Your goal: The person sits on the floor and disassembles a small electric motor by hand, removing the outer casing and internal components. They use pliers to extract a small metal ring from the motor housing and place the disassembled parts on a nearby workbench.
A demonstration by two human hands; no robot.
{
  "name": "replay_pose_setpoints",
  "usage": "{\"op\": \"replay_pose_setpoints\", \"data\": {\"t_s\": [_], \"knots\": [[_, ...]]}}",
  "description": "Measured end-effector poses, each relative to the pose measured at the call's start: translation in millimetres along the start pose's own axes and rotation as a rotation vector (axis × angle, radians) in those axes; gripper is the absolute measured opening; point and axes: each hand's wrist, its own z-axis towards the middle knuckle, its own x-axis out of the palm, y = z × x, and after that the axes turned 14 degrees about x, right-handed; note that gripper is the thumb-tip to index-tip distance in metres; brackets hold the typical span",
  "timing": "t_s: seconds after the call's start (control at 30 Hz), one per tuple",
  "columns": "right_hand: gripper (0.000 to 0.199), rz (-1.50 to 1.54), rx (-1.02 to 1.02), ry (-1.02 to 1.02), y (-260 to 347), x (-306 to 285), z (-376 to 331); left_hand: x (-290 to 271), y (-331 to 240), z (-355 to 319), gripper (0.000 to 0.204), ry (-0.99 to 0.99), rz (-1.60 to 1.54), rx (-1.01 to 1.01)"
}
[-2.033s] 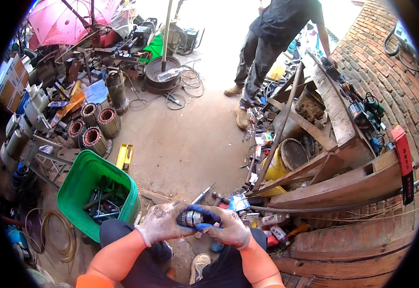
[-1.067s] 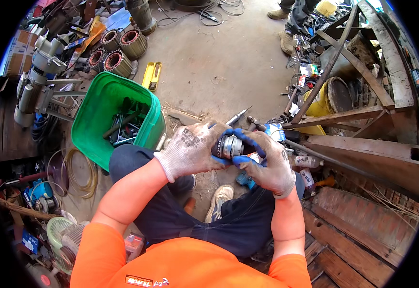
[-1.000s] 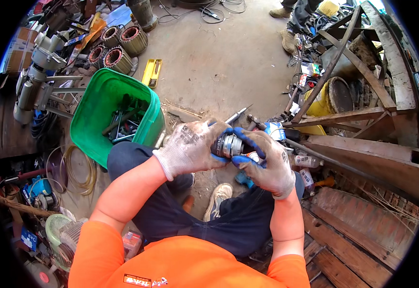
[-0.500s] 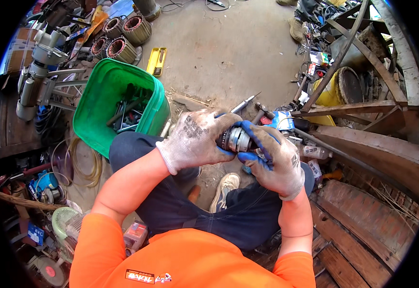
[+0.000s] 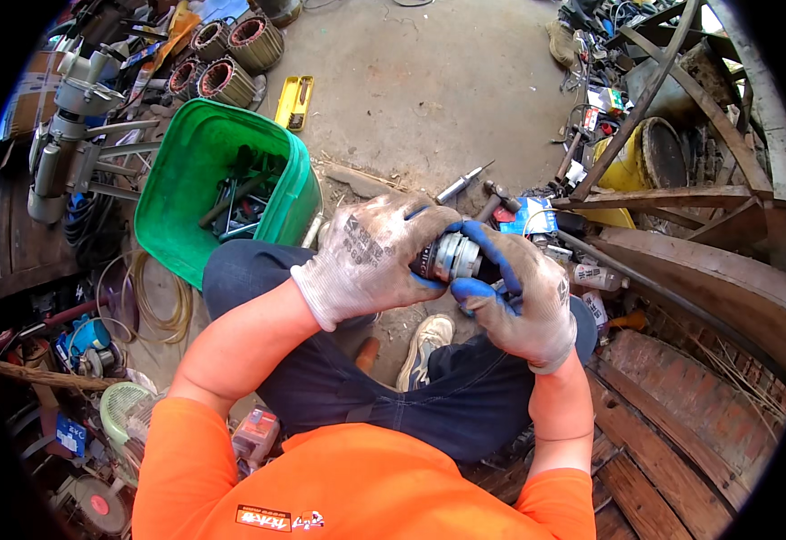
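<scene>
And there it was, the part [image 5: 454, 257], right in the middle, caught between both hands above the gap between the knees! The left hand [image 5: 373, 254] had its dark end, fingers wrapped over it; the right hand [image 5: 521, 292] curled round the opposite end, blue fingertips above, thumb below. Both were grasping, and the bright metal rings showed in between.

Now the writing! Pale lettering ran along the part's black band, small and partly covered by the left hand. Bold dark print marked the back of the left glove [image 5: 357, 236], with smaller print on the right glove [image 5: 557, 304]. Down on the orange shirt [image 5: 375, 468] sat a dark-edged badge [image 5: 264, 518] with light characters, a little figure beside it. Off to the right, a bottle [image 5: 596, 277] wore a white label with dark characters, near a blue-and-white packet [image 5: 532, 216].
</scene>
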Motion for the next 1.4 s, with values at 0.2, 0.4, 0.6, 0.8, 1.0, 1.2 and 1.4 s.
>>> {"op": "replay_pose_setpoints", "data": {"t_s": [0.2,0.4,0.6,0.8,1.0,1.2,1.4], "knots": [[0.053,0.117,0.081,-0.042,-1,5,-5,3,-2,-3,0.068,-0.060,0.038,0.018],[0.047,0.082,0.109,-0.061,0,6,-7,3,-3,-2,0.068,-0.079,0.041,0.036],[0.043,0.116,0.236,-0.024,6,7,-9,0,-4,-1,0.068,-0.093,0.103,0.069],[0.054,0.284,0.315,-0.097,13,16,-10,3,-3,4,0.067,-0.117,0.007,0.014],[0.064,0.084,0.026,0.000,10,3,-4,2,-2,2,0.068,-0.078,-0.017,-0.045],[0.062,0.207,0.087,0.018,-6,7,-5,1,-4,3,0.071,-0.063,-0.023,-0.066],[0.060,0.337,0.103,0.051,-9,7,-5,6,0,0,0.066,-0.107,-0.066,-0.014]]}}
